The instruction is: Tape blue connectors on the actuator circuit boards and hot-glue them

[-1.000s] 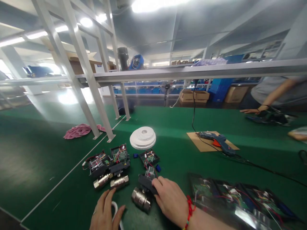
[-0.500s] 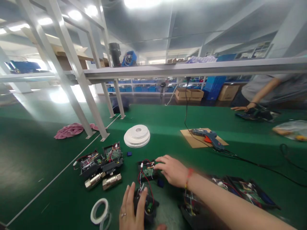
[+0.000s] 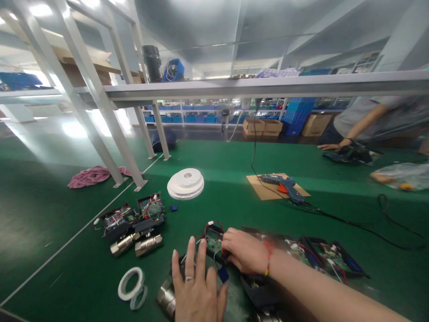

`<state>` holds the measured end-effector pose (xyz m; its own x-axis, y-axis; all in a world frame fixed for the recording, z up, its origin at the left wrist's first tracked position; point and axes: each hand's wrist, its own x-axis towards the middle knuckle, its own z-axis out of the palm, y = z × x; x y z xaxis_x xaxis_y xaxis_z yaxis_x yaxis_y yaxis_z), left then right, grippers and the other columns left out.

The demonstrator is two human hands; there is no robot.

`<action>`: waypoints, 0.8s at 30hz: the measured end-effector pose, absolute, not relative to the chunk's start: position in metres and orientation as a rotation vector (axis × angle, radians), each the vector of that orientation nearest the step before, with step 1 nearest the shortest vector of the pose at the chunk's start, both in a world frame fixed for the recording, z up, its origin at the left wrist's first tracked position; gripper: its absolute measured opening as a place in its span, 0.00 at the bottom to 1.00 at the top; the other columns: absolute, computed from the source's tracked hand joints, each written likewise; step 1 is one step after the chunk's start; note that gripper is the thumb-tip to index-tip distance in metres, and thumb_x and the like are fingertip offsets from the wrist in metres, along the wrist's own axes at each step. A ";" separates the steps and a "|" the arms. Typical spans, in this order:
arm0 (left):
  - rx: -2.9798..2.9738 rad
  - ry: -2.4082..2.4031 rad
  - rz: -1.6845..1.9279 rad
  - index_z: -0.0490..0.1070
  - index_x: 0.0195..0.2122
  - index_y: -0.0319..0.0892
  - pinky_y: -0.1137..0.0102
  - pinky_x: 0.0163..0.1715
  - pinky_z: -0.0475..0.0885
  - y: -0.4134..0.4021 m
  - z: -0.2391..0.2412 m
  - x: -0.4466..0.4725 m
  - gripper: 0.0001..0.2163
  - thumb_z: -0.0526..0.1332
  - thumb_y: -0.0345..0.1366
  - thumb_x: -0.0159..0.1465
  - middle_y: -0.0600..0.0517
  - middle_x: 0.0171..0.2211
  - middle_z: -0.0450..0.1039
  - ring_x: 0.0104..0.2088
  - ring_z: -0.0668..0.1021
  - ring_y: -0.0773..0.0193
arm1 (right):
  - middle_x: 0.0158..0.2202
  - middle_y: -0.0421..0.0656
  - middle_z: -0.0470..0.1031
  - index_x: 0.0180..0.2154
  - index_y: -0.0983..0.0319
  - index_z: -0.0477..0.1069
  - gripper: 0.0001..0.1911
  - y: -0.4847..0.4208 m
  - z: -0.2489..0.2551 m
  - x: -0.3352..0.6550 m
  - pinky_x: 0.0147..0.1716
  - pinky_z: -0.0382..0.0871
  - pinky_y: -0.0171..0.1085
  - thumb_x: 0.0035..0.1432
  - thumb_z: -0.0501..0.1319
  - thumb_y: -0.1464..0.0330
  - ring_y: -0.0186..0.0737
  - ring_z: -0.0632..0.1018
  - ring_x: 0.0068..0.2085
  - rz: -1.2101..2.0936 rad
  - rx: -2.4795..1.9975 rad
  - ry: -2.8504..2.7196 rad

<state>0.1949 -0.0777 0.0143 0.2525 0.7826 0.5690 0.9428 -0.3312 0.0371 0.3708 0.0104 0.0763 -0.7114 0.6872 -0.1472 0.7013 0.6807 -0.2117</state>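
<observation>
While the valve unit (image 3: 166, 297) is pinned to the green worktop (image 3: 234, 201) beneath the flat, spread left hand (image 3: 197, 293), apparently to steady it, its metal end is pointed near-left. Just beyond, the circuit board (image 3: 212, 242) is pinched at its right edge by the curled right hand (image 3: 243, 252), its long axis run away from the person, red wires (image 3: 214, 223) looped at the far end. Farther off, tape rolls (image 3: 185, 183) and a glue gun (image 3: 283, 185) are set well apart.
</observation>
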 end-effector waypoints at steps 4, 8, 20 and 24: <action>-2.286 -1.710 -0.284 0.81 0.37 0.46 0.28 0.63 0.31 -0.065 0.018 0.221 0.13 0.67 0.47 0.55 0.45 0.66 0.59 0.70 0.48 0.39 | 0.39 0.45 0.81 0.36 0.63 0.78 0.09 0.006 0.081 0.371 0.42 0.68 0.35 0.55 0.60 0.77 0.43 0.78 0.44 -0.446 1.226 2.804; -2.316 -1.723 -0.175 0.80 0.42 0.47 0.27 0.62 0.30 -0.058 0.023 0.230 0.13 0.67 0.44 0.57 0.46 0.67 0.57 0.70 0.46 0.36 | 0.38 0.47 0.82 0.35 0.64 0.79 0.10 0.006 0.080 0.370 0.42 0.68 0.36 0.55 0.59 0.77 0.44 0.79 0.44 -0.459 1.268 2.795; -2.304 -1.941 -0.555 0.79 0.36 0.44 0.32 0.65 0.36 -0.066 0.030 0.229 0.08 0.63 0.31 0.55 0.49 0.66 0.60 0.70 0.50 0.40 | 0.49 0.48 0.78 0.53 0.60 0.71 0.23 -0.005 0.086 0.372 0.44 0.70 0.39 0.54 0.61 0.77 0.48 0.78 0.49 -0.518 1.248 2.917; -2.279 -1.863 -0.820 0.75 0.40 0.40 0.43 0.65 0.54 -0.068 0.038 0.220 0.09 0.58 0.28 0.60 0.45 0.61 0.66 0.66 0.59 0.45 | 0.51 0.47 0.75 0.50 0.60 0.72 0.22 -0.011 0.088 0.375 0.46 0.70 0.39 0.53 0.62 0.76 0.46 0.77 0.49 -0.580 1.225 2.982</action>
